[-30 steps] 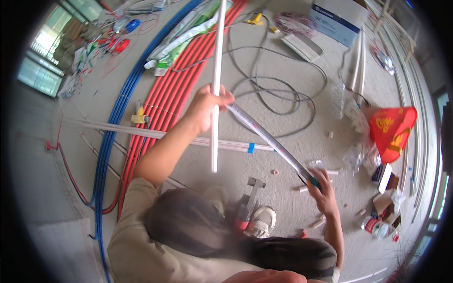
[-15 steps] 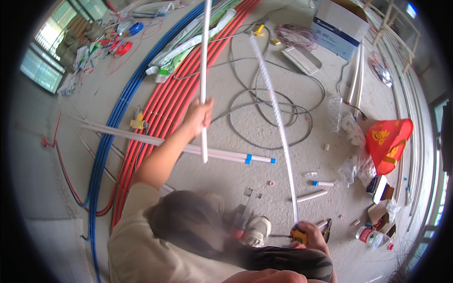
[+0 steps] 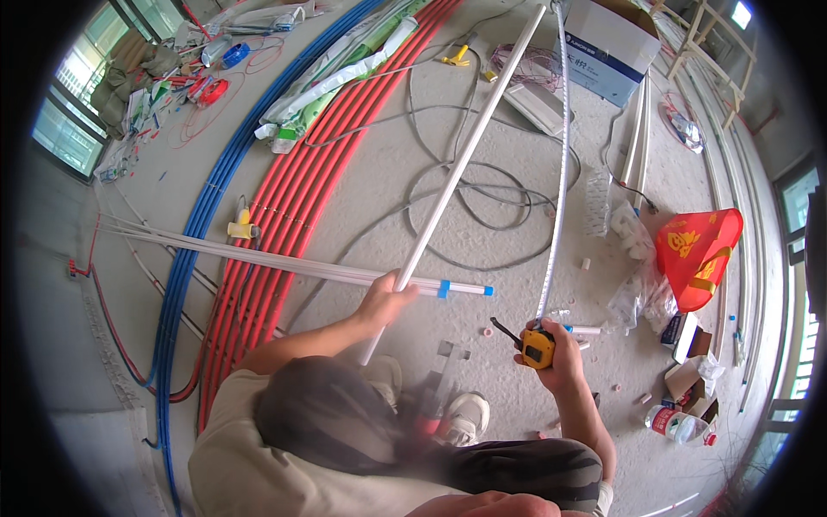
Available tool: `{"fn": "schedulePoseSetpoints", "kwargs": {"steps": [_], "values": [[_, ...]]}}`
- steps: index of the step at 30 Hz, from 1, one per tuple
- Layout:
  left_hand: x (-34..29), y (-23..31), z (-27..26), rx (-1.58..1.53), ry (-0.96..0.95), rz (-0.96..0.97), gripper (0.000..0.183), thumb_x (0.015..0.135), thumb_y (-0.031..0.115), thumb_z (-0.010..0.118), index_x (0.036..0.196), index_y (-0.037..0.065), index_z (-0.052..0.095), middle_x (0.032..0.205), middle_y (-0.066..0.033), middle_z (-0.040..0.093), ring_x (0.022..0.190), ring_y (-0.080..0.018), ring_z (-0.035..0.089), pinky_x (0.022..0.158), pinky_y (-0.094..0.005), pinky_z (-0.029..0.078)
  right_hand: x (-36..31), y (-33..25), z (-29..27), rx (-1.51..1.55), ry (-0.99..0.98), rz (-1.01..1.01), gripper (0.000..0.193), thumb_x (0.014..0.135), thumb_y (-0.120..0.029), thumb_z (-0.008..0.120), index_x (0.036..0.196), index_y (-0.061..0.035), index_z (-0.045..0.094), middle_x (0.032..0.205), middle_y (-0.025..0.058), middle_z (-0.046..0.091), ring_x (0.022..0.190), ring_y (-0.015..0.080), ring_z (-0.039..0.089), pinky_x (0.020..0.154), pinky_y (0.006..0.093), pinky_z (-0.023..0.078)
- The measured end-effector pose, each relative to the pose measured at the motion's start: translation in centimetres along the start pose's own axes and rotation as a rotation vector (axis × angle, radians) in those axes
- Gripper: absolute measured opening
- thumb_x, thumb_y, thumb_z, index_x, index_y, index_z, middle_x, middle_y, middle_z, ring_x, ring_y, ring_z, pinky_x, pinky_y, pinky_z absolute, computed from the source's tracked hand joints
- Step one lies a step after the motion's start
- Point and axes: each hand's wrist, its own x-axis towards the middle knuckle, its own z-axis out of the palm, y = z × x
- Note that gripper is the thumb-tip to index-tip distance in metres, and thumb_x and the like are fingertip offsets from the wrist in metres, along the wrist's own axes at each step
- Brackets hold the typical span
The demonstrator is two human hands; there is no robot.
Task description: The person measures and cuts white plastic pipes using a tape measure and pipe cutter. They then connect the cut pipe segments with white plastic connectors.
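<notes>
- Left hand (image 3: 385, 303) is gripping, and partly covering, a long white plastic pipe (image 3: 455, 179).
- Right hand (image 3: 558, 351) is gripping a yellow-and-black tape measure (image 3: 539, 350).
- Blue-and-white cardboard box (image 3: 597, 76) is showing print.

You're holding long, straight white pipe (image 3: 469, 151), slanting away rightward; you're also gripping yellow-and-black tape measure (image 3: 539, 348), its pale, narrow blade (image 3: 561, 185) running out ahead of you.

Smooth plastic pipe (image 3: 468, 153); plastic tape measure (image 3: 539, 350); rough matt floor (image 3: 521, 398).

Lettering on blue-white carton (image 3: 607, 53); yellow characters on red bag (image 3: 699, 258); red label (image 3: 664, 420) on bottle (image 3: 687, 428)
</notes>
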Motion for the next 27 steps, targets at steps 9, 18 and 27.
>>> {"fn": "schedulePoseSetpoints", "kwargs": {"steps": [9, 18, 27], "values": [[-0.2, 1.2, 1.1, -0.009, -0.051, -0.011, 0.019, 0.102, 0.027, 0.067, 0.101, 0.010, 0.058, 0.068, 0.0043, 0.051, 0.048, -0.0052, 0.043, 0.041, -0.0271, 0.033, 0.2, 0.6, 0.1, 0.022, -0.074, 0.023, 0.029, 0.101, -0.030, 0.057, 0.112, -0.0051, 0.066, 0.103, 0.0133, 0.068, 0.095, 0.0298, 0.068, 0.078, 0.0510, 0.060], [-0.2, 0.8, 1.8, -0.072, -0.075, -0.025, 0.015, 0.102, 0.024, 0.068, 0.100, 0.012, 0.059, 0.068, 0.0059, 0.050, 0.049, -0.0040, 0.041, 0.041, -0.0258, 0.031, -0.1, 0.9, 0.6, 0.031, -0.054, 0.030, 0.028, 0.102, -0.030, 0.057, 0.112, -0.0053, 0.066, 0.107, 0.0133, 0.067, 0.097, 0.0309, 0.069, 0.078, 0.0512, 0.060], [-0.7, 0.2, 1.9, -0.066, -0.075, -0.025, 0.022, 0.104, 0.025, 0.067, 0.096, 0.011, 0.052, 0.063, 0.0035, 0.047, 0.040, -0.0066, 0.039, 0.037, -0.0257, 0.030, -0.1, 0.7, 1.7, 0.034, -0.050, 0.030, 0.030, 0.102, -0.031, 0.056, 0.113, -0.0048, 0.065, 0.105, 0.0127, 0.067, 0.097, 0.0302, 0.068, 0.078, 0.0508, 0.060]]}}
